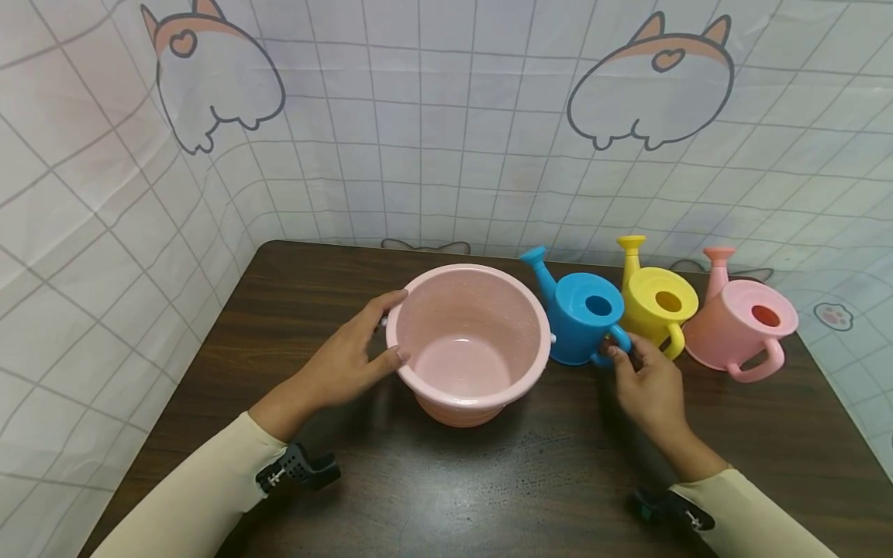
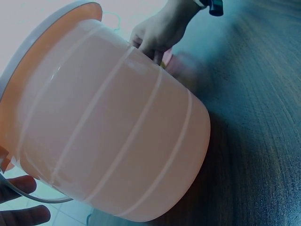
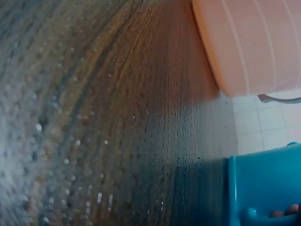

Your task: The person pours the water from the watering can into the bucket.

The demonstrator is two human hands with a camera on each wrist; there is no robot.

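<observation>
A pink bucket (image 1: 456, 415) stands upright in the middle of the table. My left hand (image 1: 342, 356) rests at its left side, thumb and fingers spread along the rim. The left wrist view shows the ribbed bucket wall (image 2: 108, 108) and a thin wire handle (image 2: 33, 197) beside those fingers. Just right of the bucket is a blue watering can (image 1: 575, 333), its spout toward the wall. With thumb and fingers, my right hand (image 1: 649, 384) grips that can's handle. Only the blue can's lower part (image 3: 268, 174) and some fingertips appear in the right wrist view.
Beyond the blue can stand a yellow watering can (image 1: 642, 310) and a pink watering can (image 1: 729, 329) in a row. The dark wooden table (image 1: 446, 488) has small water drops on it. A grid-patterned cloth (image 1: 446, 155) hangs behind the table's back edge.
</observation>
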